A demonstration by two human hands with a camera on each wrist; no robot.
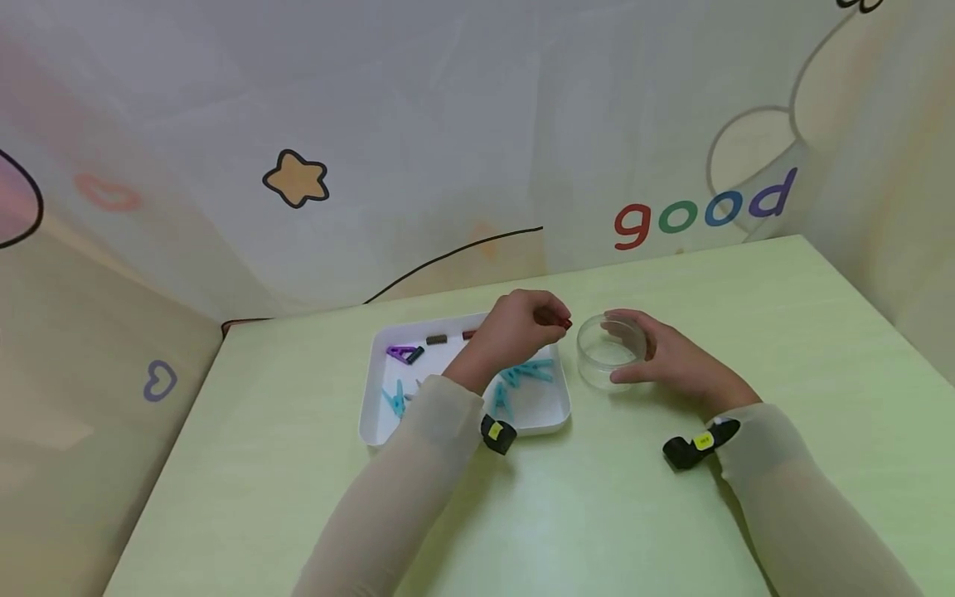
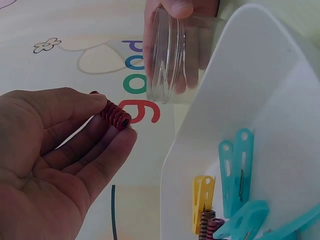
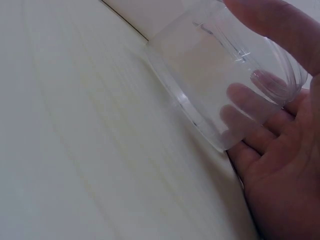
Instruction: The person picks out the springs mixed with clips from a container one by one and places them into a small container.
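Note:
Between thumb and fingers, my left hand (image 1: 522,329) pinches a small red coil spring (image 2: 116,115). It is held above the right side of the white tray (image 1: 555,421), close to the rim of a clear round jar (image 1: 612,352). My right hand (image 1: 675,361) curls round the jar's right side, thumb in front and fingers behind. In the right wrist view the jar's base sits on the table, and the fingers show through its transparent wall. No lid is on the jar, and nothing shows inside it.
Inside the tray lie several turquoise clothespins (image 2: 235,175), a yellow clothespin (image 2: 200,200), a purple clothespin (image 1: 401,353) and several more springs (image 1: 436,339). The left forearm covers part of the tray. A printed curtain (image 1: 448,149) hangs behind the pale green table (image 1: 582,514).

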